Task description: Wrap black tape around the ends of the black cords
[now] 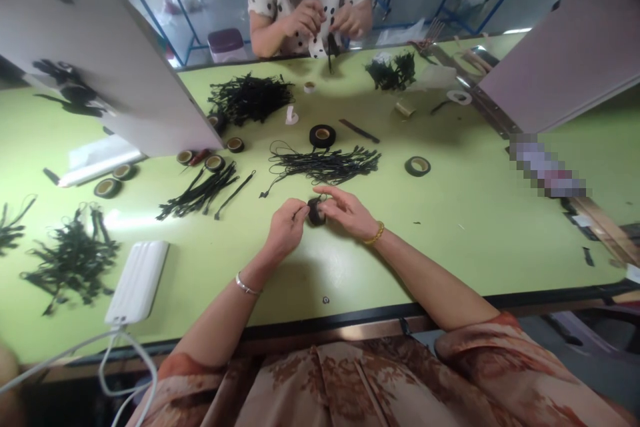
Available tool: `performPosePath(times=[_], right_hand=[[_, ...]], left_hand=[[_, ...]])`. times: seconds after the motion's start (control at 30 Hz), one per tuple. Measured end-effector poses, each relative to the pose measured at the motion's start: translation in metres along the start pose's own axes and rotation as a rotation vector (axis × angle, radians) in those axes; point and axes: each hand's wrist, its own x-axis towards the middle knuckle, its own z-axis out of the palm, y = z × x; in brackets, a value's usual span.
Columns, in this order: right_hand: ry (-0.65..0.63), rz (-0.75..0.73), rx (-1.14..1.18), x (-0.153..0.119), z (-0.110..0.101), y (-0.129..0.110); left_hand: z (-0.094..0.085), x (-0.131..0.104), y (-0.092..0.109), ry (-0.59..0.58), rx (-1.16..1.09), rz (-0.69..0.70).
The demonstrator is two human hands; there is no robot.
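In the middle of the green table, a small roll of black tape (316, 215) is between my two hands. My right hand (350, 213) is closed on the roll, its index finger stretched out above it. My left hand (288, 230) is closed in a pinch at the roll's left side; what lies between its fingertips is too small to make out. A thin dark loop shows at the top of the roll, by the right fingers. Just beyond my hands lies a bundle of black cables (330, 163) with looped ends.
More black cables (205, 190) and a large cable pile (250, 97) lie left. Tape rolls (323, 136) (418, 165) are scattered about. A white power bank (137, 283) with a cord sits front left. Across the table, a person (310, 13) handles something black. Upright panels (115, 73) flank the workspace.
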Motion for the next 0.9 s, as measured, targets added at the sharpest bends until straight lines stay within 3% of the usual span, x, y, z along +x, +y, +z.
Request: performPosePath(times=[0.23,0.37,0.47,0.73,0.83,0.9], right_hand=[[0.098,0.22,0.346,0.004,0.011,-0.004],[0.227,0.282,0.473,0.001,0.018,-0.005],[0.292,0.227,0.534,-0.002,0.019,-0.011],[0.269,0.039,0.526,-0.007,0.015,-0.027],[0.275,0.009,0.489,-0.008,0.014,-0.029],[0.286,-0.015,0.443,-0.009,0.012,-0.029]], left_hand=[[-0.006,-0.007,0.019,-0.184,0.465,0.114],[-0.004,-0.009,0.029,-0.311,0.572,0.162],[-0.002,-0.01,0.033,-0.323,0.571,0.164],[-0.001,-0.012,0.034,-0.292,0.57,0.041],[0.0,-0.01,0.029,-0.239,0.43,-0.041],[0.001,-0.009,0.025,-0.207,0.222,-0.097]])
